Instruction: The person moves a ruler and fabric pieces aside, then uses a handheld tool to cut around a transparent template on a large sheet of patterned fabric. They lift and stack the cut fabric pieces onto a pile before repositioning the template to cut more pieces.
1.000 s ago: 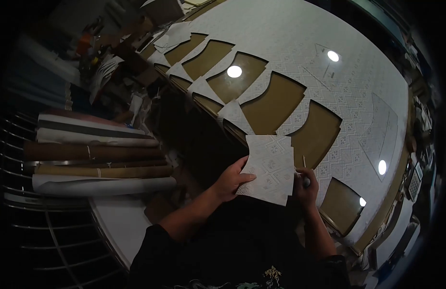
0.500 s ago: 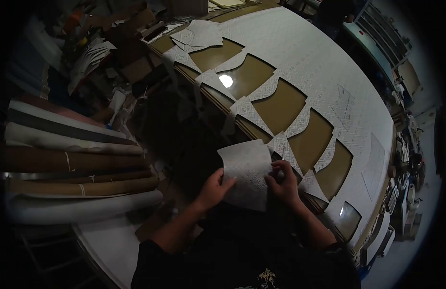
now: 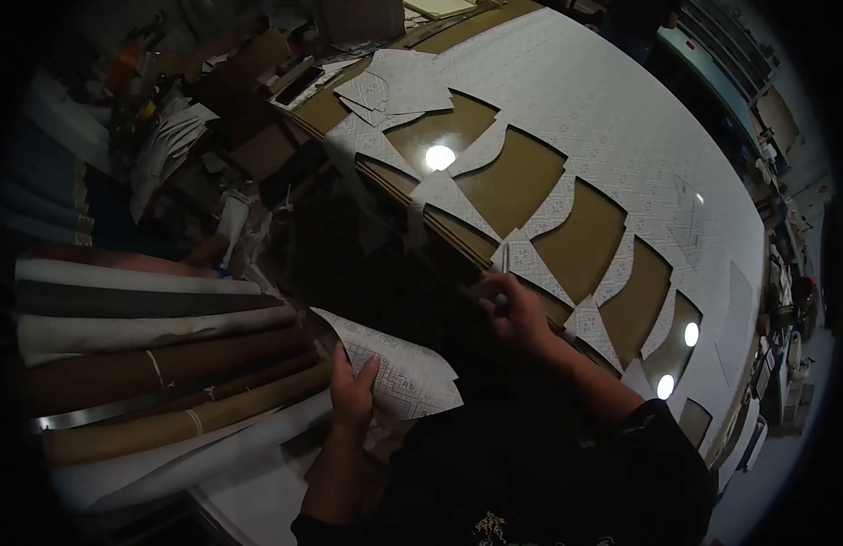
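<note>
My left hand grips a cut piece of white patterned sheet material by its left side, thumb on top. The piece curls along its edges and is held off the table in front of my body. Nearer the table, my right hand is closed around a slim, silvery pen-like tool that points up past the fingers. Just beyond that hand lies the large white patterned sheet, with several curved openings cut along its near edge and the brown board showing through them.
Loose cut pieces lie stacked at the sheet's far left corner. Clear template shapes rest on the sheet's right part. Rolls of material lie to my left. A person stands at the far side, by another bench.
My left hand has carried the cut piece left and down, away from the table. The right hand has let go of the piece's right edge and moved slightly left, keeping the tool.
</note>
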`<state>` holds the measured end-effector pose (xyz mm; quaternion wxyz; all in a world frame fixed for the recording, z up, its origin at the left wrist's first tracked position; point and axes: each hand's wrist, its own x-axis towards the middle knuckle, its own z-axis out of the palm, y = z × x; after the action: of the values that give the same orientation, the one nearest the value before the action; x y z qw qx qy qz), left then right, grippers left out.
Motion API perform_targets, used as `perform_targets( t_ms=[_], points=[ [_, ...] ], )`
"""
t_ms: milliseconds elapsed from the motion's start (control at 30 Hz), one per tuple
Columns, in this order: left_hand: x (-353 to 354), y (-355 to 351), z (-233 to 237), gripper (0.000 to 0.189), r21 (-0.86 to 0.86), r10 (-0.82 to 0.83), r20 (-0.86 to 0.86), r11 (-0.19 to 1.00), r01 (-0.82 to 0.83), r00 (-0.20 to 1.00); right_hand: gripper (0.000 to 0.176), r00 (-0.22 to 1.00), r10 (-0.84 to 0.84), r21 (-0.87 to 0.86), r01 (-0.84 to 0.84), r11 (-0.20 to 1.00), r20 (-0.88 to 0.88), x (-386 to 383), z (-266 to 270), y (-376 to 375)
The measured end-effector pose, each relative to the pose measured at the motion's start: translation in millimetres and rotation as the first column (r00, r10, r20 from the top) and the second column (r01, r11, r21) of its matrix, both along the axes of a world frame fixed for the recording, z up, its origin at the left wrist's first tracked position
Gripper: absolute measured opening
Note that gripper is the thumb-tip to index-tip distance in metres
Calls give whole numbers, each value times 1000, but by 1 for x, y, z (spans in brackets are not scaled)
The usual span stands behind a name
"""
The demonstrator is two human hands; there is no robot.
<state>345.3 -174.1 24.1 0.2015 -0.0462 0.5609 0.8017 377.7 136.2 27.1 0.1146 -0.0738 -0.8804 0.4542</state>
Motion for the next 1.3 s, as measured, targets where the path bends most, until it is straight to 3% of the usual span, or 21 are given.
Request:
perform_targets(
  t_ms=[200,267,333,400,433,500,600,733,800,900,933,967,1000,1033,1167,1233,1267,1300],
  points=[
    [-106,22,29,56,28,-34,5,999,34,999,37,955,-281,126,291,948,-90,-87,-46,87],
    [-147,49,53,59,0,-92,-29,996,92,995,37,944,-325,67,329,942,-60,-107,-41,102],
    [-195,84,63,61,-17,-147,-66,989,146,987,39,901,-345,139,389,911,-262,-124,-55,116],
    [-242,118,71,65,-138,-244,-218,966,218,945,38,910,-369,94,391,916,-190,-134,-58,118],
    [-265,135,75,65,-142,-253,-215,964,226,943,38,917,-376,62,386,920,-131,-140,-56,121],
    [-314,173,80,67,-127,-281,-373,959,252,884,38,909,-384,68,399,915,-161,-152,-56,124],
    [-379,223,94,67,-72,-277,-406,960,272,871,38,894,-419,62,432,900,-158,-161,-61,120],
    [-472,264,42,70,3,-245,-394,963,268,886,38,856,-499,123,515,849,-137,-172,-58,109],
    [-512,269,6,74,-390,-330,-195,890,235,924,37,823,-550,126,567,814,-142,-178,-57,98],
    [-543,264,-49,78,-463,-402,-61,822,331,914,38,747,-640,201,664,720,-178,-194,-56,84],
    [-545,258,-50,78,-453,-442,-49,809,374,896,38,713,-672,263,699,665,-200,-200,-54,72],
    [-543,254,-44,80,-331,-471,-24,836,437,882,38,692,-696,284,718,635,-194,-211,-51,59],
    [-538,244,-41,83,-198,-485,14,856,478,875,38,625,-762,253,774,580,-168,-219,-49,44],
    [-536,236,-44,83,-173,-494,34,853,492,869,38,559,-816,222,823,523,-146,-229,-46,32],
    [-562,231,-41,86,-54,-563,141,817,574,814,37,617,-777,297,771,563,-130,-283,-46,-2],
    [-574,238,-65,53,147,-457,160,888,437,875,36,684,-725,201,723,661,-77,-322,-41,5],
    [-581,239,-63,53,162,-462,154,884,439,873,37,691,-715,218,718,661,-107,-340,-45,17],
    [-587,238,-62,41,197,-539,151,838,510,828,38,701,-701,232,710,665,-134,-356,-54,30]
  ],
)
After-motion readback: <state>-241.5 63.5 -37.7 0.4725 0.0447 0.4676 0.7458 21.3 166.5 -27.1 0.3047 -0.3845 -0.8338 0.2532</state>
